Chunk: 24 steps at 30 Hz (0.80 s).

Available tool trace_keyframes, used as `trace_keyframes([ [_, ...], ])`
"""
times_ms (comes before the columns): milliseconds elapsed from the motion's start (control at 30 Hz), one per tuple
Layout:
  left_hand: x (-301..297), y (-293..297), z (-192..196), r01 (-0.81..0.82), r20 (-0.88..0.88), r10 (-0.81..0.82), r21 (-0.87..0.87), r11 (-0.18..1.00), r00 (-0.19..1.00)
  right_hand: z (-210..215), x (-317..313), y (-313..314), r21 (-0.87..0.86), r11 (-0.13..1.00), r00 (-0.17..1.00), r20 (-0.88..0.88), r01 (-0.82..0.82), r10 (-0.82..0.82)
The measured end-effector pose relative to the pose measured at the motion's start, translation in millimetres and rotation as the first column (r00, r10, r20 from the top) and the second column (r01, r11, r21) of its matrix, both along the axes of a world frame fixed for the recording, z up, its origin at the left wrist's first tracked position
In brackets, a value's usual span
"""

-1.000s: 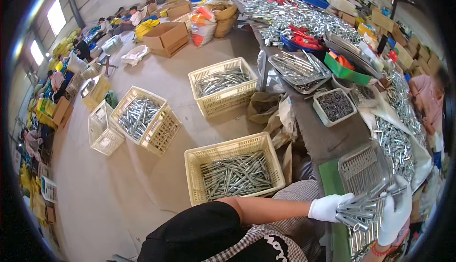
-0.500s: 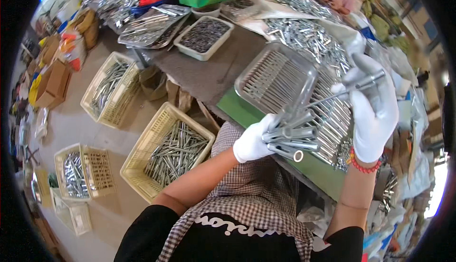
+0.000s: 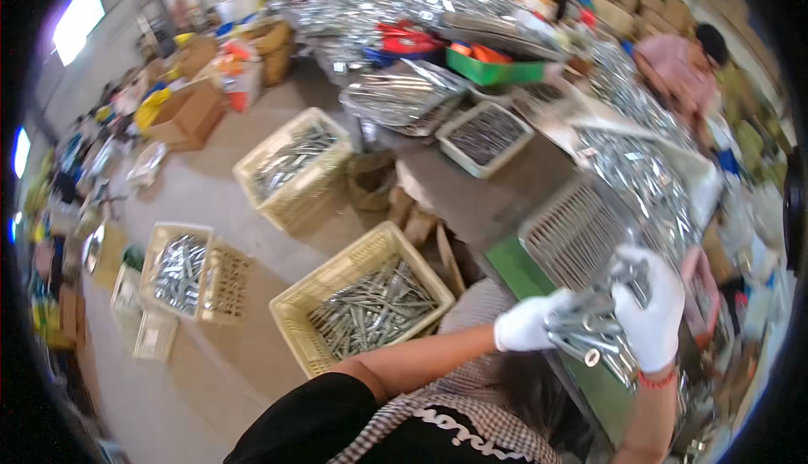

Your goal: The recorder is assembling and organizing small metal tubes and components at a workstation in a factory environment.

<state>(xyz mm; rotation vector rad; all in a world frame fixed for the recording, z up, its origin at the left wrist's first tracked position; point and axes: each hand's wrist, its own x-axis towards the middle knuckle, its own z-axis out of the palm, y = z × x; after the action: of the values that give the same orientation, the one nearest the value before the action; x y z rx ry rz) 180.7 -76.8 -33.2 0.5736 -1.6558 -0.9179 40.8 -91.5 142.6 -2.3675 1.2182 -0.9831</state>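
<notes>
My left hand (image 3: 528, 322), in a white glove, is closed round a bundle of silvery metal tubes (image 3: 581, 328), some with hollow ends toward me. My white-gloved right hand (image 3: 658, 319), with a red bead bracelet at the wrist, curls its fingers round the far side of that bundle; blur hides just which pieces it touches. Just beyond the hands lies a clear plastic tray (image 3: 523, 233) with rows of metal rods. It rests on a green board (image 3: 512, 267) at the table's edge.
Cream plastic crates of long metal pieces stand on the floor to the left: one nearest me (image 3: 292, 319), one behind it (image 3: 316, 193), another further left (image 3: 227, 283). A white tub (image 3: 486, 169) of dark small parts and a metal heap (image 3: 644, 178) share the table. Another person (image 3: 683, 72) sits beyond.
My head has turned left, so the scene sits further right. My right hand, earlier raised with a thin metal rod, has come down against the tubes in my left hand.
</notes>
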Motion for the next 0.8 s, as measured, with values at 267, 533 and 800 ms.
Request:
trace_keyframes([
  [267, -2.7, 1.6, 0.7, 0.021, 0.007, -0.022, 0.112, 0.993, 1.000, -0.2, -4.0, 6.4, -0.153, 0.988, 0.986, -0.164, -0.012, -0.014],
  [533, 7.3, -2.0, 10.3, 0.070, 0.200, -0.068, -0.004, 0.998, 0.977, 3.9, -2.6, 4.0, -0.057, 0.998, 0.995, -0.096, -0.006, 0.001],
  [800, 5.9, -3.4, 3.3, -0.075, 0.172, 0.069, 0.029, 0.997, 0.983, 7.8, -4.8, 2.1, -0.018, 1.000, 0.997, -0.082, 0.003, -0.005],
])
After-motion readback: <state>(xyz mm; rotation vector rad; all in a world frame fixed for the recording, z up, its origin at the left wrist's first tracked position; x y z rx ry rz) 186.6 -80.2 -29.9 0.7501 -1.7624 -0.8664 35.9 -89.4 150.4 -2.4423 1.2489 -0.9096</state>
